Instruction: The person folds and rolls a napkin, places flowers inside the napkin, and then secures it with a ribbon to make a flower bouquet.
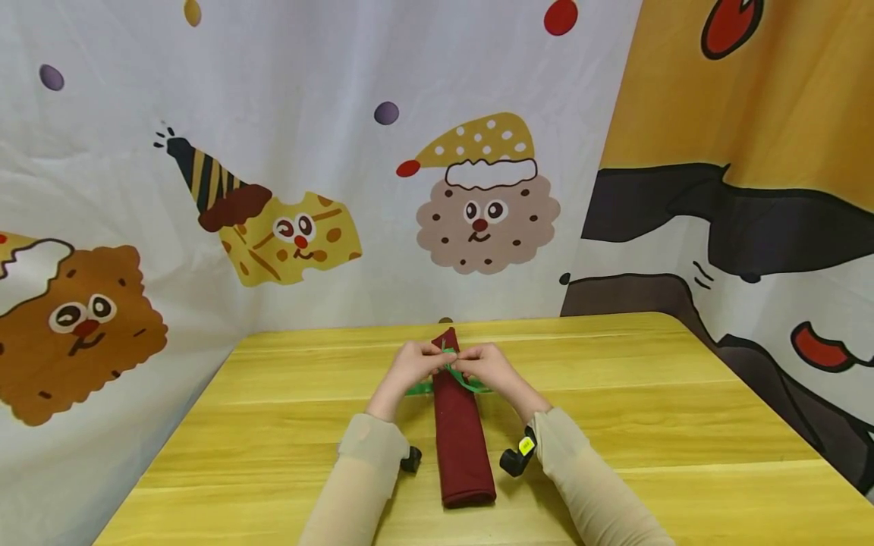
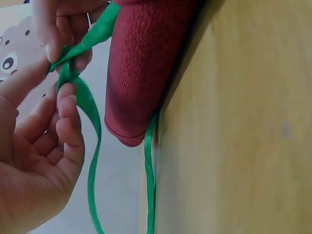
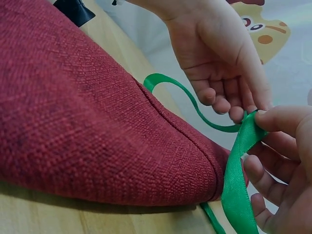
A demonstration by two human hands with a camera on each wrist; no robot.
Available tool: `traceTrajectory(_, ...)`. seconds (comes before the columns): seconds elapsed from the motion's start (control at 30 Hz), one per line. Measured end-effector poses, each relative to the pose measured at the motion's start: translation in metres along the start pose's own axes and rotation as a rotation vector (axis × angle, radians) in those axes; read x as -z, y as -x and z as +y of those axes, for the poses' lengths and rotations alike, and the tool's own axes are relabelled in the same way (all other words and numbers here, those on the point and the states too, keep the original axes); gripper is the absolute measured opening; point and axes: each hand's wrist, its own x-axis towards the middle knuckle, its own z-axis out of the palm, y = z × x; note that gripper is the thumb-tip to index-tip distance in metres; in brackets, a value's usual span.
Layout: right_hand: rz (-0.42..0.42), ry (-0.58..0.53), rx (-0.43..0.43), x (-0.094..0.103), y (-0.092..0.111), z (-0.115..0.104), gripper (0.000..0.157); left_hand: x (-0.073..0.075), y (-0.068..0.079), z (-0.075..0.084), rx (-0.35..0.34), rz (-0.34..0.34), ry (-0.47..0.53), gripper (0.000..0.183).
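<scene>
A dark red cloth [image 1: 460,432], rolled or folded into a long narrow bundle, lies lengthwise on the table. Green ribbon [image 2: 92,105] passes beneath its far part and comes up on both sides. Above the bundle, my left hand [image 1: 416,362] pinches the ribbon between thumb and fingers. Close against it, my right hand [image 1: 488,364] also pinches the ribbon, where the strands cross. In the right wrist view a wide twisted strand of ribbon [image 3: 239,180] hangs from the right hand's [image 3: 287,161] fingertips. Fingers partly hide the crossing point.
The wooden table [image 1: 307,455] extends on both sides of the bundle. A curtain [image 1: 307,91] with cartoon prints hangs right behind its far edge. Black wrist cameras [image 1: 519,455] sit by both sleeves, near the bundle's sides.
</scene>
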Motion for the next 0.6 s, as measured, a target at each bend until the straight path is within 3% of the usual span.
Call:
traceTrajectory(0.37,0.064,-0.052,-0.031,0.002,-0.001,-0.001,0.028,0.0,-0.001,0.002,-0.014,0.084,0.121,0.022)
traceTrajectory(0.6,0.122,-0.078,-0.045,0.011,-0.003,0.004,0.03,0.01,0.0,-0.003,0.027,0.212,0.144,0.022)
